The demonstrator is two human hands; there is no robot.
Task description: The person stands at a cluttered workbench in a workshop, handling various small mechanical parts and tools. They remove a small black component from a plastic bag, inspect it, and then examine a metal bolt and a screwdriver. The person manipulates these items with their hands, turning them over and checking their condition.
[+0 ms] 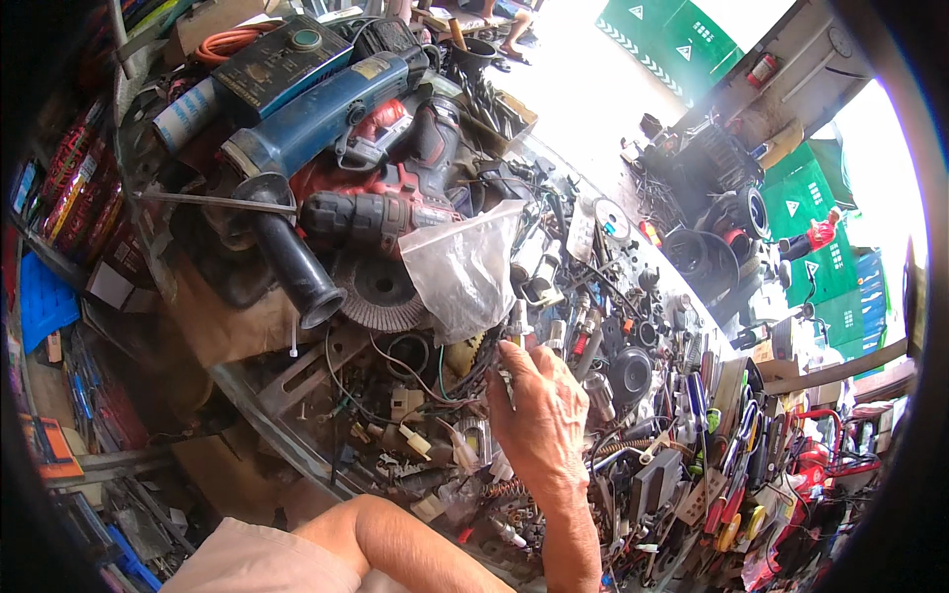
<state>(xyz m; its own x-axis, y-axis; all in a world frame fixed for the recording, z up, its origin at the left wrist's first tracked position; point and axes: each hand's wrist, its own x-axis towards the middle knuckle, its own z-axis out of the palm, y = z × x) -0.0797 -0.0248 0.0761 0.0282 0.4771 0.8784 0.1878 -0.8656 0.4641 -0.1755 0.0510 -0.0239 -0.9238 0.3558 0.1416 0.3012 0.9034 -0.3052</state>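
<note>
Your right hand rests on the cluttered workbench, among small parts. Just behind it lies a plastic bag, with a flap disc to its left. Behind those sit a drill and, farther back, a large power tool. Hand tools lie to the right.

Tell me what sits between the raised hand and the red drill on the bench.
In the head view, a clear plastic bag lies between the hand and the red drill. The fingers pinch a small metal part just under the bag's lower edge.
</note>
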